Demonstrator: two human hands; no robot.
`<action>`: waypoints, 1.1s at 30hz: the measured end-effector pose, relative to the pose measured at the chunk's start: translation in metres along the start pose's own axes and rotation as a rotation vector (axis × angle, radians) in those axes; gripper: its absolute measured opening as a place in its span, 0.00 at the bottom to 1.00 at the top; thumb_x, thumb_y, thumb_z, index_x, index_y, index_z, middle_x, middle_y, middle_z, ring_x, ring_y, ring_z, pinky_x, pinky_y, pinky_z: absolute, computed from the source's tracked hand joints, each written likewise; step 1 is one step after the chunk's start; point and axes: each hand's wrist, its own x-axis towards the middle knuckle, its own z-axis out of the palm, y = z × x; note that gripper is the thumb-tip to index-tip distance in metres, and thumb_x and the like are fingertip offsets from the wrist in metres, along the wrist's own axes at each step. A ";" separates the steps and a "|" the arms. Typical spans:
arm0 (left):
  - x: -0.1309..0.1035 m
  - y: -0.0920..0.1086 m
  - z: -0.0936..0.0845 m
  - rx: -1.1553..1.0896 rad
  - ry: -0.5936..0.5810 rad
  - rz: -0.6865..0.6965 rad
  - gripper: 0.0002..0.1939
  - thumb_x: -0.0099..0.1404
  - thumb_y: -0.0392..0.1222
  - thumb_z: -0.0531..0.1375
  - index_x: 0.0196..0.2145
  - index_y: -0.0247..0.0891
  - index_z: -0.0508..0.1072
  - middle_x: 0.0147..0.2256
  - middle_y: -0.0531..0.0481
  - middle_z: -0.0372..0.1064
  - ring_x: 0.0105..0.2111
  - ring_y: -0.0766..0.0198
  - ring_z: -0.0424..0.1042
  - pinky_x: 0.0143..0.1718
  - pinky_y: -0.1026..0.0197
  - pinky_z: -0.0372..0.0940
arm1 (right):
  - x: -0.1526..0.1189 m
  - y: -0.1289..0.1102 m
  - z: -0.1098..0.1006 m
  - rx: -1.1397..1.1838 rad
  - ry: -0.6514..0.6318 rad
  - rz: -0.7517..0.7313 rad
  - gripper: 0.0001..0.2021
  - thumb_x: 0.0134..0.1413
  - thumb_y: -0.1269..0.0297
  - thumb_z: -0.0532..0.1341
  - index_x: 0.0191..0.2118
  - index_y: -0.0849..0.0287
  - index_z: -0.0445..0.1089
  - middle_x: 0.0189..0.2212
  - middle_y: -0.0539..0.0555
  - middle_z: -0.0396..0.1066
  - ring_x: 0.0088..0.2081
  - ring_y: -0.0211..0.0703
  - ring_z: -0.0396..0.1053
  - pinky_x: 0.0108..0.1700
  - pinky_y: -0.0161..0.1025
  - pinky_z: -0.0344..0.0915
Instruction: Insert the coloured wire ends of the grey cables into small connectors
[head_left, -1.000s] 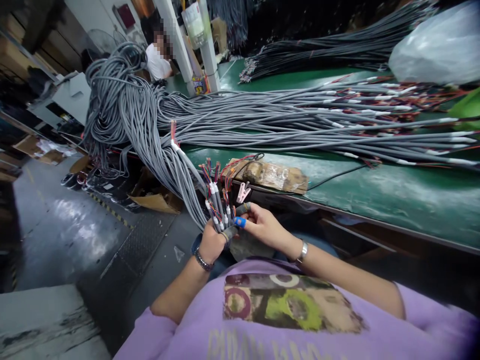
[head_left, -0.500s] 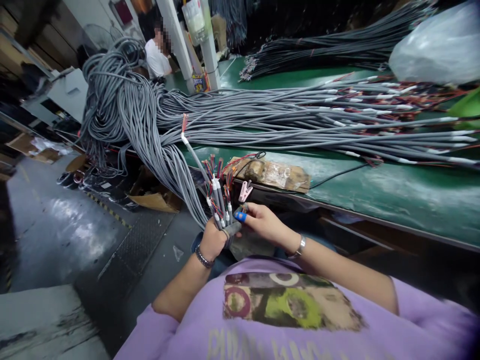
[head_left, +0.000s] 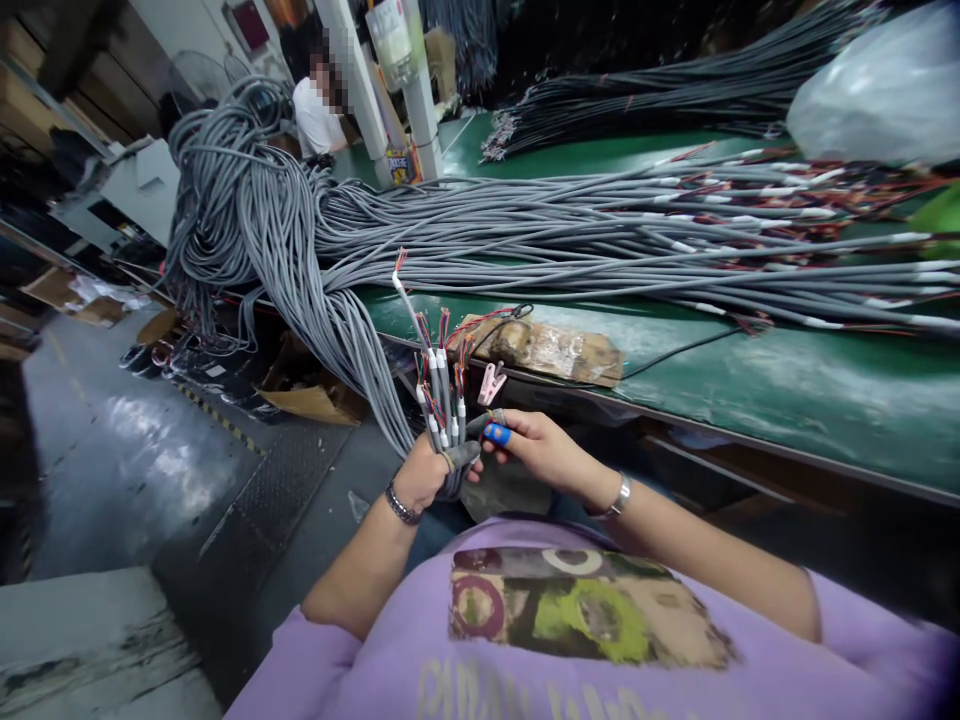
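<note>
My left hand (head_left: 427, 472) is wrapped round a bunch of grey cables (head_left: 444, 400) whose white-taped ends and thin coloured wires point up. A grey cover is on its thumb. Just right of the bunch, my right hand (head_left: 529, 440) has its fingers pinched together, with a blue wrap on the thumb and a grey cover on a fingertip. What lies between those fingers is too small to make out. One longer cable with a white end (head_left: 397, 280) leans out above the others. Behind the hands, a pink clip (head_left: 492, 383) is at the bench edge.
The green bench (head_left: 697, 370) carries long rows of grey cables (head_left: 525, 235), a taped wooden block (head_left: 562, 350) and a clear plastic bag (head_left: 877, 100). Cables hang over its left edge. A person (head_left: 319, 115) is at the back; a cardboard box (head_left: 315, 390) lies below.
My right hand has moved slightly right, away from the bunch. The long cable's tip has shifted right and slightly down. The left hand still holds the bunch.
</note>
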 end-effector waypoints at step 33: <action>-0.002 -0.011 0.014 0.046 0.089 0.110 0.12 0.53 0.46 0.65 0.25 0.33 0.74 0.22 0.49 0.71 0.23 0.65 0.70 0.28 0.61 0.68 | -0.001 0.005 0.000 0.246 0.089 0.227 0.17 0.37 0.55 0.69 0.27 0.60 0.64 0.18 0.46 0.66 0.18 0.31 0.62 0.22 0.31 0.60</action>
